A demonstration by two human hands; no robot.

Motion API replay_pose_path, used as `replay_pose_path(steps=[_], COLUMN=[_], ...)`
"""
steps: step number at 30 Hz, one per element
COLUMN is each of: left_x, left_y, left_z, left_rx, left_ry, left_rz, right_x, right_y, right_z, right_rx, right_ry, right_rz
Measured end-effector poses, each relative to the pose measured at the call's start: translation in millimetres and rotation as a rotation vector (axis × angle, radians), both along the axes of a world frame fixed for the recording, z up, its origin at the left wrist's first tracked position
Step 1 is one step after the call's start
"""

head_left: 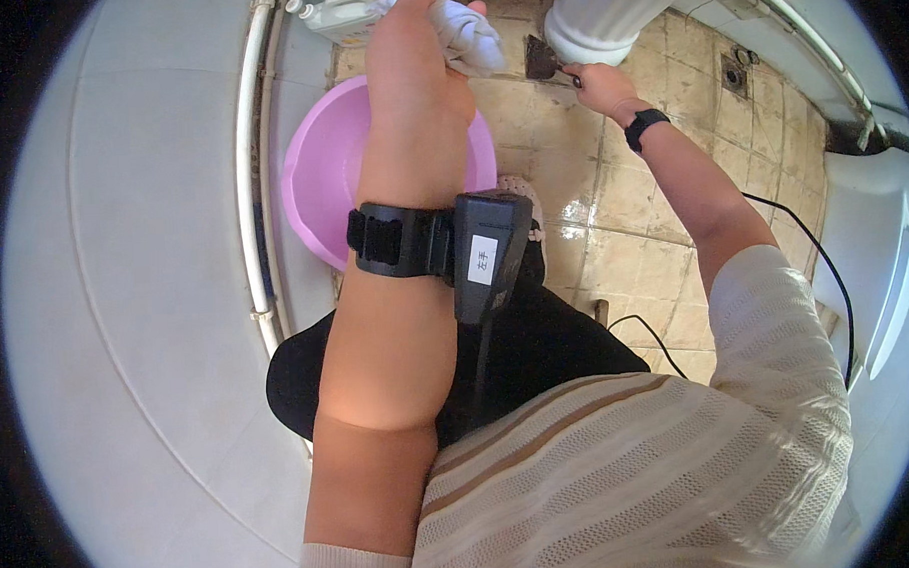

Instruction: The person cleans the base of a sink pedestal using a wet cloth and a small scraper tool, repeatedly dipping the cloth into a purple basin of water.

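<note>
My left hand [411,45] reaches to the top edge, its fingers closed round a crumpled white cloth [471,35]. Part of the hand lies out of the picture. Further right, my right hand [605,88] grips the handle of a scraper [541,59] with a flat dark blade. The blade is at the foot of a white pedestal [588,34], low over or on the tiled floor [539,121]; whether it touches the tiles I cannot tell. Below my left hand stands a pink basin [316,179], partly hidden behind my left forearm.
A white jug [337,20] stands at the top left by the wall. White pipes [250,171] run along that wall. A drain [735,77] is set in the floor at the right. A black cable [836,261] curves past my right arm beside a white fixture [873,229].
</note>
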State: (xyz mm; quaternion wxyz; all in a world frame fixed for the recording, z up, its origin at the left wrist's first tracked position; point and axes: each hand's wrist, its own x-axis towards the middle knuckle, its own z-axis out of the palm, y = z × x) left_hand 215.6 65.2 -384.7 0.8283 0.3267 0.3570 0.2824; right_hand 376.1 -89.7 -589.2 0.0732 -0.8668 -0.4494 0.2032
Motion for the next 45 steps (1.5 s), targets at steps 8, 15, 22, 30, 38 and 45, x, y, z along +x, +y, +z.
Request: replay_pose_path(steps=[8, 15, 22, 30, 38, 45], left_x=[0.0, -0.7, -11.3, -8.0, -6.3, -2.2], left_y=[2.2, 1.2, 0.3, -0.4, 2.3, 6.2], left_z=[3.4, 1.4, 3.3, 2.8, -1.0, -7.5], left_rx=[-0.007, -0.036, -0.033, -0.002, -0.026, 0.002], left_ry=[-0.05, -0.008, -0.045, 0.006, -0.013, -0.055], left_rz=[0.046, 0.0, 0.039, 0.031, -0.012, -0.013], right_x=[11.3, -16.6, 11.4, -16.4, -11.5, -15.1], right_y=[-7.3, 16.9, -16.6, 23.4, 20.4, 35.7], right_z=[-24.1, -31.8, -33.6, -34.1, -30.0, -39.1], right_rx=[0.084, 0.095, 0.145, 0.079, 0.088, 0.115], right_ry=[0.042, 0.161, 0.169, 0.18, 0.175, 0.213], right_rz=[0.039, -0.022, 0.009, 0.049, 0.038, -0.03])
